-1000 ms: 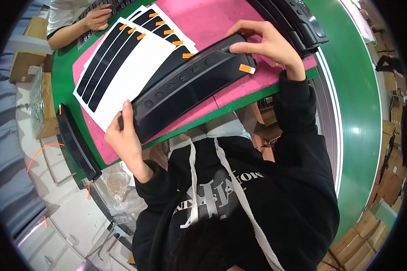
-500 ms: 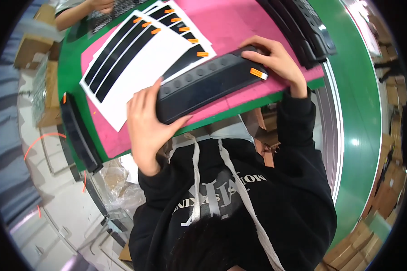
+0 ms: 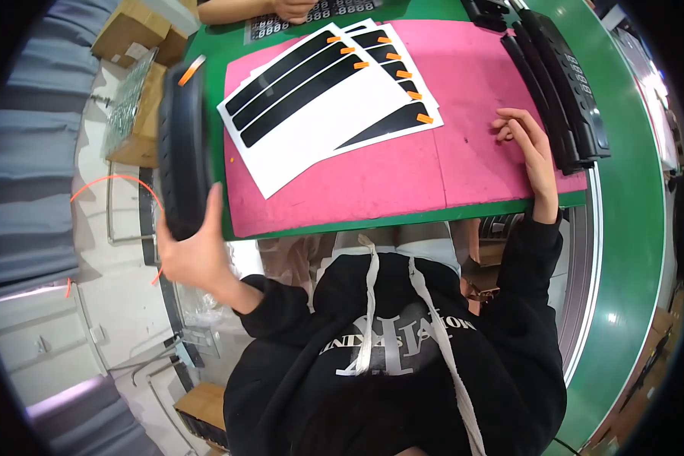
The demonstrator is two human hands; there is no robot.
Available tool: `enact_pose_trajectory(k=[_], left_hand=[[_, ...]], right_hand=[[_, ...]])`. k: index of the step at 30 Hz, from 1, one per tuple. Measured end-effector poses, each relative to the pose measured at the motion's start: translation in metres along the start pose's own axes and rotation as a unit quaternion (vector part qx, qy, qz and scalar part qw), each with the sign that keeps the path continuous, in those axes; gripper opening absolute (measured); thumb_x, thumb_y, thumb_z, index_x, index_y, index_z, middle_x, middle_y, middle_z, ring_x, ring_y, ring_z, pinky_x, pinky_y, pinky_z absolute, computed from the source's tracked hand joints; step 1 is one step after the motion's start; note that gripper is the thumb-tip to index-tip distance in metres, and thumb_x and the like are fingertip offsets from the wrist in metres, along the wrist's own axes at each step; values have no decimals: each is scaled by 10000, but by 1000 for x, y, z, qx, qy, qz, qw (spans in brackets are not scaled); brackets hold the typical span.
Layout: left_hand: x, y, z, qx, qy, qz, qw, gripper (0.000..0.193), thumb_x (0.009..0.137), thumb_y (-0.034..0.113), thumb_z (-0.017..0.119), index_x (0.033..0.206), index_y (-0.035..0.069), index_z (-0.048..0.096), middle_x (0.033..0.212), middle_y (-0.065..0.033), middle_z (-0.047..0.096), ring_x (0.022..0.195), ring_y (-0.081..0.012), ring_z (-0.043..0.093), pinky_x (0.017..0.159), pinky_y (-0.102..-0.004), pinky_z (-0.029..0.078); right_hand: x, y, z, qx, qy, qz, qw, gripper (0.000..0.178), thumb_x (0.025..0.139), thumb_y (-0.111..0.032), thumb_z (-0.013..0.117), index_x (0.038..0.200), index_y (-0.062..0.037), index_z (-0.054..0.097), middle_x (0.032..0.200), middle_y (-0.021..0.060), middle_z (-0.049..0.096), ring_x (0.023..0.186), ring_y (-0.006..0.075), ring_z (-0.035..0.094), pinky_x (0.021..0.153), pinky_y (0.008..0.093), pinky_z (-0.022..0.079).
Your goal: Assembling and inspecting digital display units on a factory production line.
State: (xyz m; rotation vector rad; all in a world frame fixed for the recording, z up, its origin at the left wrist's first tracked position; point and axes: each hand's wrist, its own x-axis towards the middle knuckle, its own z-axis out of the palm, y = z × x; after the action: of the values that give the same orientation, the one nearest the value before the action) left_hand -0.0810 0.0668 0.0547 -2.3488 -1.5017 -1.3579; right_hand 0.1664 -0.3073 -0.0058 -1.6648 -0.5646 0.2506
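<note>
At the table's left edge, my left hand (image 3: 194, 258) grips the near end of a long black plastic panel (image 3: 184, 144). The thumb lies along its inner side, and an orange tab sticks up from its far end. My right hand (image 3: 530, 148) is empty over the right part of the pink mat (image 3: 471, 171), its fingers loosely bent and apart. Just right of it lie several long black housings (image 3: 566, 91), side by side. White backing sheets (image 3: 296, 144) with black curved strips and orange tabs fan out on the mat, between my hands and touched by neither.
Across the green table (image 3: 425, 9), another person's hand (image 3: 292, 9) rests by a dark sheet with segmented digit shapes (image 3: 342, 9). Cardboard boxes (image 3: 133, 34) stand beyond the left edge. An orange cord (image 3: 114, 178) curves below the panel. A metal rail (image 3: 585, 266) runs along the right.
The panel both hands held over the mat's front is out of the middle; a panel is now in my left hand at the left edge. My right hand has let go and moved right.
</note>
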Motion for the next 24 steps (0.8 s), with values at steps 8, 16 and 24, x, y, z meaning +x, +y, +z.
enact_pose_trajectory(k=[8,16,24], left_hand=[[27,-39,23,195,-163,-138,957,968,505,786,735,1039,-20,715,992,-186,718,956,-352,674,843,-425,515],[37,-49,24,150,-289,-145,934,1015,568,785,710,1156,-39,649,1097,-232,673,1034,-380,636,907,-468,475],[10,-9,-7,188,-57,6,981,843,811,636,637,1346,-3,505,1210,-249,600,1120,-418,577,934,-489,455]], right_hand=[[-7,1,4,43,18,15,999,240,1001,-121,475,1148,29,591,970,77,644,861,115,598,790,243,468],[-18,-67,-17,-400,262,-186,858,356,866,-175,676,1163,2,589,1001,130,644,915,263,618,827,327,486],[33,-40,-83,-622,286,4,729,873,614,-417,840,1305,-25,478,1052,252,595,979,414,585,875,465,476]])
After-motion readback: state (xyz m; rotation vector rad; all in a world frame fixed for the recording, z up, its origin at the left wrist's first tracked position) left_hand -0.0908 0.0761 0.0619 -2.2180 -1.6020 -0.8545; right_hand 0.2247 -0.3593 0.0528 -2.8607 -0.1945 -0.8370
